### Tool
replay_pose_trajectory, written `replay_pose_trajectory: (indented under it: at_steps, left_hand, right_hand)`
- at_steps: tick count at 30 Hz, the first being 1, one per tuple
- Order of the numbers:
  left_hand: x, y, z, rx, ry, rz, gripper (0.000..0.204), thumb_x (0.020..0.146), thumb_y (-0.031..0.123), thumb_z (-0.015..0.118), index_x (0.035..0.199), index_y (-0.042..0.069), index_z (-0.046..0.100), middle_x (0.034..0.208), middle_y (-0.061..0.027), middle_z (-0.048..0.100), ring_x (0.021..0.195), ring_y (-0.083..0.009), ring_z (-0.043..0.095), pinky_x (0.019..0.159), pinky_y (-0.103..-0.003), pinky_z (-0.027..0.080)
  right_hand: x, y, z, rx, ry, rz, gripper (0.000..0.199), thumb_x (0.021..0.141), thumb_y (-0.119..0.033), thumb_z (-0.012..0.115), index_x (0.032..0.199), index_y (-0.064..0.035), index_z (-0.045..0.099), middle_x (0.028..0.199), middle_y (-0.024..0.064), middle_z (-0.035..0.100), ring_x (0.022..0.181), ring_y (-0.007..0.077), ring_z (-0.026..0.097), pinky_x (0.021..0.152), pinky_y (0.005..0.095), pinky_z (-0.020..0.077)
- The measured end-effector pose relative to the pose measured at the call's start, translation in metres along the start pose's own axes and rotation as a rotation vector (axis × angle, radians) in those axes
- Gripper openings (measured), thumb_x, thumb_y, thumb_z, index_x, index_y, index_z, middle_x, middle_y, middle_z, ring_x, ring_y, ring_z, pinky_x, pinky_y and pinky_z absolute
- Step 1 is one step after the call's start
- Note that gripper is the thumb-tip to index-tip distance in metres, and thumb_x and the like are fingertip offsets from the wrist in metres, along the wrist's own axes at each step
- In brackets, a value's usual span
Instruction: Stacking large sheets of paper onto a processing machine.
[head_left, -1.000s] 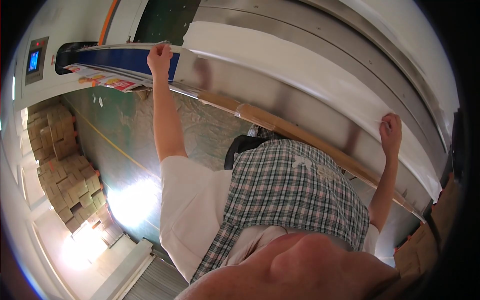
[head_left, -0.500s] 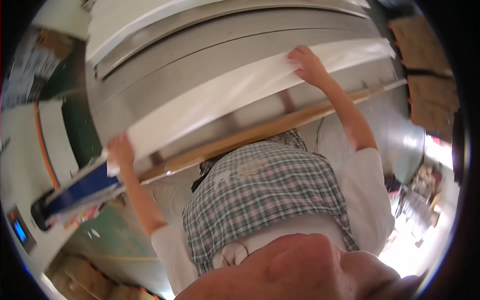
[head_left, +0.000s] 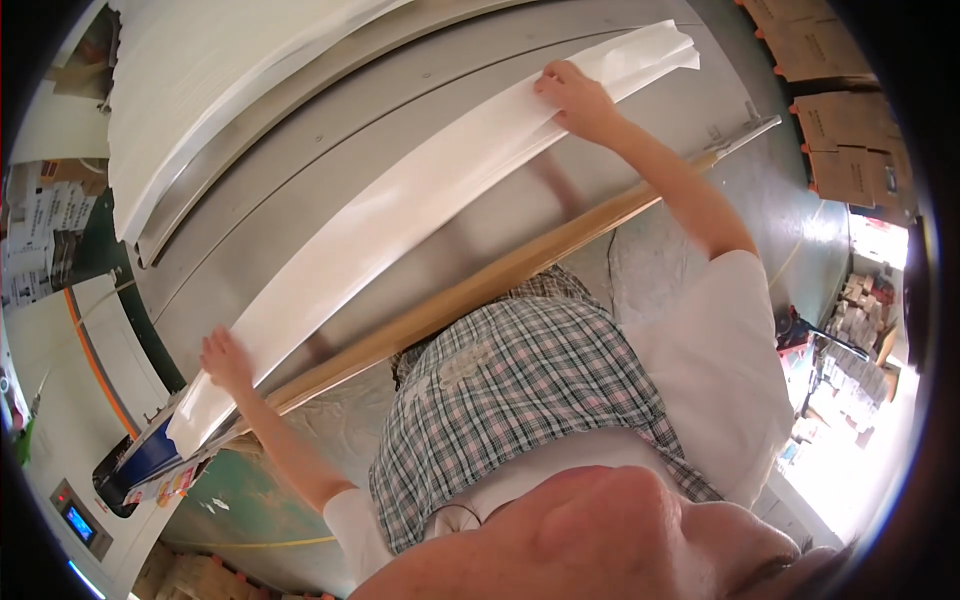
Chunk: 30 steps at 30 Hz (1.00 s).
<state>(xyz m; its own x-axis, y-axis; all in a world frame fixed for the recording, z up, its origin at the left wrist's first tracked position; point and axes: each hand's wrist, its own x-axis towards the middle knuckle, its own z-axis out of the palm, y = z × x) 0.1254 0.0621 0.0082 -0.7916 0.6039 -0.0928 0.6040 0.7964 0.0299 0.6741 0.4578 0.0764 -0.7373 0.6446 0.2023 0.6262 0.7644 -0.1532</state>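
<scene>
A long, glossy white strip of sheet material (head_left: 400,215) lies slantwise across the grey metal table (head_left: 300,190), its far right end ragged and creased. Over the strip's upper part rests my right hand (head_left: 580,100), fingers curled in on it. My left hand (head_left: 228,362) lies across the strip near its lower left end, slightly blurred, with fingers apart. The left end of the strip hangs past that hand, over a blue panel (head_left: 145,455).
A brown bar (head_left: 480,285) runs along the table's near edge, close to my checked apron (head_left: 520,380). Beyond the strip is a raised metal ledge with white material (head_left: 220,90). Cardboard boxes (head_left: 845,135) stand at right; a small lit screen (head_left: 80,522) is at lower left.
My view has shifted and turned a little. The strip's left end now reaches past my left hand, which was at that end before. My right hand is still on the strip.
</scene>
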Motion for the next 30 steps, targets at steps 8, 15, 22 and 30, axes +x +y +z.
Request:
replay_pose_trajectory:
  at_steps: [8, 15, 22, 30]
  left_hand:
    - [-0.034, 0.064, -0.013, 0.116, 0.052, -0.180, 0.053, 0.089, 0.056, 0.024, 0.122, 0.024, 0.050, 0.136, -0.0040, 0.037, 0.129, -0.0346, 0.022, 0.096, -0.062, 0.019]
    - [-0.034, 0.069, -0.008, 0.120, 0.039, -0.197, 0.058, 0.087, 0.060, 0.022, 0.125, 0.023, 0.047, 0.136, -0.0014, 0.038, 0.130, -0.0302, 0.022, 0.099, -0.058, 0.017]
    - [-0.036, 0.070, -0.008, 0.157, 0.057, -0.218, 0.055, 0.089, 0.057, 0.023, 0.122, 0.022, 0.049, 0.134, 0.0009, 0.040, 0.129, -0.0281, 0.024, 0.097, -0.058, 0.021]
    - [-0.035, 0.070, -0.002, 0.142, 0.081, -0.215, 0.057, 0.089, 0.057, 0.024, 0.122, 0.018, 0.048, 0.133, 0.0000, 0.041, 0.128, -0.0288, 0.025, 0.097, -0.058, 0.021]
  right_hand:
    - [-0.010, 0.108, -0.043, -0.051, -0.253, -0.063, 0.031, 0.065, -0.005, 0.062, 0.095, -0.0085, 0.052, 0.099, 0.0064, 0.051, 0.094, 0.0250, 0.051, 0.071, 0.0353, 0.0474]
    - [-0.005, 0.159, -0.064, -0.166, -0.292, -0.090, 0.030, 0.060, -0.002, 0.065, 0.086, -0.0082, 0.051, 0.088, 0.0053, 0.052, 0.093, 0.0235, 0.048, 0.071, 0.0355, 0.0468]
    - [-0.028, 0.201, -0.074, -0.332, -0.183, 0.000, 0.026, 0.060, -0.005, 0.067, 0.080, -0.0097, 0.051, 0.090, 0.0034, 0.051, 0.093, 0.0235, 0.048, 0.072, 0.0372, 0.0467]
    - [-0.034, 0.242, -0.068, -0.293, 0.135, 0.484, 0.022, 0.063, -0.009, 0.068, 0.079, -0.0102, 0.052, 0.096, 0.0032, 0.050, 0.096, 0.0238, 0.049, 0.072, 0.0376, 0.0465]
